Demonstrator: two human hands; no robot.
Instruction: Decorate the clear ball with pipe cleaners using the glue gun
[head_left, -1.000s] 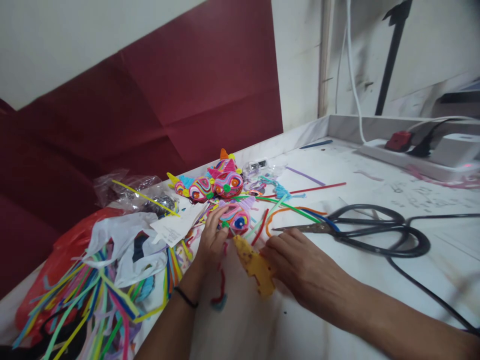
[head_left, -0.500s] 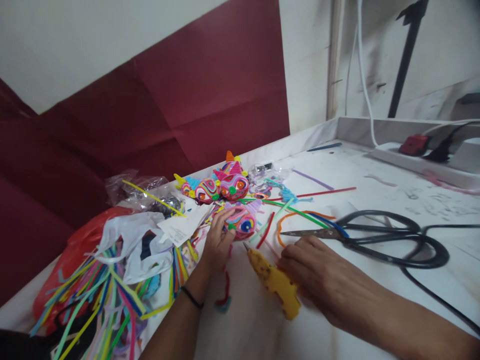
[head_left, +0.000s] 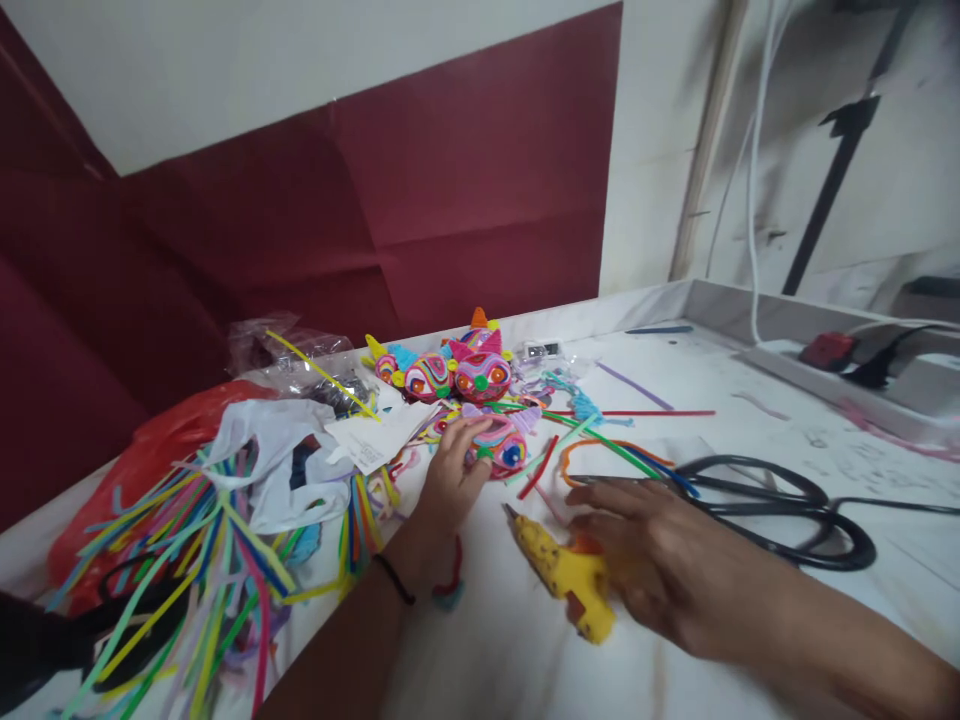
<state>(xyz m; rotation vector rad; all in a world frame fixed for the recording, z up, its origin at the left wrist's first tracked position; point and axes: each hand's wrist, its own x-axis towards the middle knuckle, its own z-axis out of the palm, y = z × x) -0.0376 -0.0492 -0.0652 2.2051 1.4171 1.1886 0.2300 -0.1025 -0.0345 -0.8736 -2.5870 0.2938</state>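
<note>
Fingers of the left hand are spread loosely and rest on a small pink, swirled figure made of coiled pipe cleaners, touching its near side without closing around it; a dark band circles that wrist. Just to the right, the right hand lies palm down on the white table, its fingers extended and relaxed, the thumb side pressed against a yellow glue gun. It is hard to tell whether the hand truly grips the gun or only lies against it. The gun lies on its side near the middle of the table, nozzle aimed toward the far left, flecked with dark spots. Beyond the pink figure, toward the table's far edge, sit three more bright pipe-cleaner figures in a cluster. A heap of loose pipe cleaners in many colours fills the near left corner, partly on a red plastic bag and a white plastic bag. Large black-handled scissors lie right of the hands, blades pointing left, with single red, green and orange stems crossing beside them. A white power strip with a red plug sits along the far right edge. A dark red sheet covers the wall behind.
</note>
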